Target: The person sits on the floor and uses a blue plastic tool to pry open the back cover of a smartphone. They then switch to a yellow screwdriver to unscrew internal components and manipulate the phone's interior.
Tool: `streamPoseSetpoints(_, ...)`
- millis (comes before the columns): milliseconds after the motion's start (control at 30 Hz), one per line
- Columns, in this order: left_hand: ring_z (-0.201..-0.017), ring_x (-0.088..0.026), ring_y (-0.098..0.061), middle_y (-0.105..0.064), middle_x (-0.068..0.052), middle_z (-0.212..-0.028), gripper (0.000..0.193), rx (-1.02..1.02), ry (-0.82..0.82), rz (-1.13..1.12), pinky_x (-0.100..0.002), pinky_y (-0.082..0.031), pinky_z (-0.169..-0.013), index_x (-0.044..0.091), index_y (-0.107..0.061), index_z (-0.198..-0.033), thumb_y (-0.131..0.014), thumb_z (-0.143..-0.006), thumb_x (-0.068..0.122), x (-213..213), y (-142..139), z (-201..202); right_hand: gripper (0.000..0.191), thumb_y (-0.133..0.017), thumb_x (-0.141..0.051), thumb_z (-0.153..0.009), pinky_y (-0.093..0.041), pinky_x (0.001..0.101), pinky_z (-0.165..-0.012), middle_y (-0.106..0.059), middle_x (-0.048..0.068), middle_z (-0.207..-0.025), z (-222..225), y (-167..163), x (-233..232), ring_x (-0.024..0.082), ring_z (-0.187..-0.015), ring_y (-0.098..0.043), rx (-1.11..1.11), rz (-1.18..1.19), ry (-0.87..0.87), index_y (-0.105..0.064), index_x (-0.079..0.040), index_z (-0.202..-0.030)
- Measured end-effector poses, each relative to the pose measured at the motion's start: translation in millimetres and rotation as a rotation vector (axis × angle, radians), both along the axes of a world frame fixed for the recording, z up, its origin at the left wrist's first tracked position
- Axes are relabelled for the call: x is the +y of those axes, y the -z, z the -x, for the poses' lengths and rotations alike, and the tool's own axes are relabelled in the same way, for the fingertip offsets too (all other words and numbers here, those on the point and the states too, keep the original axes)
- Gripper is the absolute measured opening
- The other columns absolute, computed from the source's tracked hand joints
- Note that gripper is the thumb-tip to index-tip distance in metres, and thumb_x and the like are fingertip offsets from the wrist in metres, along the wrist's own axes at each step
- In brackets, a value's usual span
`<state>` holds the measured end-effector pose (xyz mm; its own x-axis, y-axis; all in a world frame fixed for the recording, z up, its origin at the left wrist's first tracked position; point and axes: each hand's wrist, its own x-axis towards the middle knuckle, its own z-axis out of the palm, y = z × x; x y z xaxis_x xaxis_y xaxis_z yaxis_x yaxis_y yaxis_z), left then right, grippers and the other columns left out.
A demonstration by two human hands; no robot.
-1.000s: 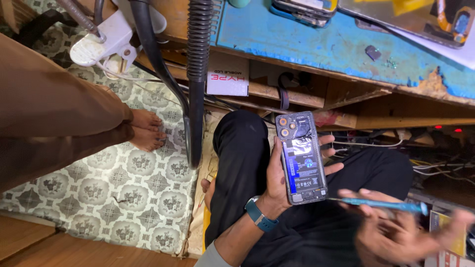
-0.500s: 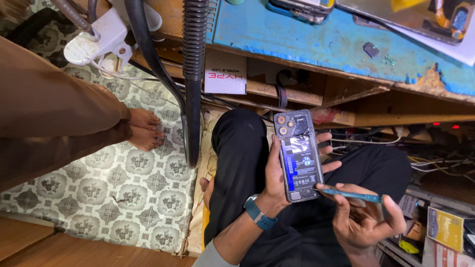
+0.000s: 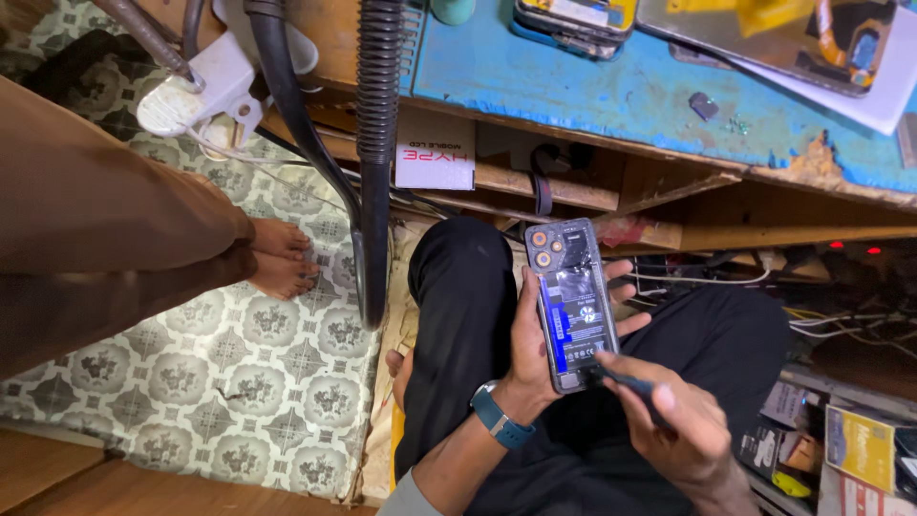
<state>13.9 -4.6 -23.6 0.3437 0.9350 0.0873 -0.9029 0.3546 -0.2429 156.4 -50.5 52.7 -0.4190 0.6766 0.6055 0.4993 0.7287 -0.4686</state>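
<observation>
Gripping opened phone (image 3: 573, 306), left hand (image 3: 535, 354) closed; right hand (image 3: 683, 430) pinches screwdriver (image 3: 626, 382) at lower edge.

Glossy opened phone (image 3: 573, 304) (bare metal inside), chipped blue-painted wooden workbench (image 3: 611, 76), matt patterned floor covering (image 3: 239, 382).

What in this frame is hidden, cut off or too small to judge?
Head view only:
- Tool tip: too small to tell whether it touches the phone.
- Tool handle: wrapped by the right hand.
- Phone's far face: covered by the left hand.
- Bystander's foot: the body is cut off by the left edge.
- Devices on the bench: cut off by the top edge.
</observation>
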Motion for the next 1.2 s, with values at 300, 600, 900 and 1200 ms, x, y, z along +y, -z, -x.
streamPoseSetpoints(300, -0.134, -0.032, -0.058, -0.046, -0.025, -0.157, 0.083, 0.012, -0.018, 0.003, -0.061, -0.045, -0.118, 0.003, -0.030, -0.166, -0.029, -0.113, 0.066, -0.8, -3.4, 3.7, 0.082, -0.076, 0.009, -0.081, -0.068, 0.0376, -0.075, -0.066, 0.033, -0.104, 7.1, -7.3, -0.9, 0.037, -0.090, -0.076, 0.038, 0.086, 0.096, -0.017, -0.007, -0.136)
streamPoseSetpoints(600, -0.135, -0.034, -0.058, -0.047, -0.024, -0.158, 0.089, -0.077, 0.022, -0.003, -0.060, -0.045, -0.117, -0.003, -0.030, -0.165, -0.030, -0.113, 0.069, -0.9, -2.2, 4.6, 0.080, -0.077, 0.010, -0.081, -0.064, 0.0386, -0.079, -0.067, 0.028, -0.101, 11.9, 3.5, -5.1, 0.033, -0.086, -0.076, 0.078, 0.055, 0.182, -0.015, -0.004, -0.130)
streamPoseSetpoints(900, -0.135, -0.033, -0.058, -0.046, -0.025, -0.158, 0.085, -0.052, 0.010, 0.024, -0.060, -0.045, -0.117, -0.001, -0.030, -0.165, -0.030, -0.113, 0.066, -1.6, -1.8, 2.8, 0.076, -0.072, 0.010, -0.085, -0.065, 0.0392, -0.086, -0.066, 0.029, -0.114, -4.5, 5.9, -11.0, 0.037, -0.098, -0.075, 0.141, 0.175, 0.036, -0.024, -0.008, -0.142)
streamPoseSetpoints(1200, -0.135, -0.033, -0.058, -0.045, -0.025, -0.159, 0.085, -0.060, 0.002, 0.001, -0.060, -0.044, -0.118, -0.001, -0.029, -0.167, -0.031, -0.114, 0.066, -1.4, -1.3, 5.1, 0.066, -0.081, -0.004, -0.088, -0.064, 0.0295, -0.078, -0.073, 0.021, -0.113, -11.3, 13.2, -11.4, 0.024, -0.098, -0.078, 0.311, 0.429, 0.181, -0.033, 0.001, -0.133)
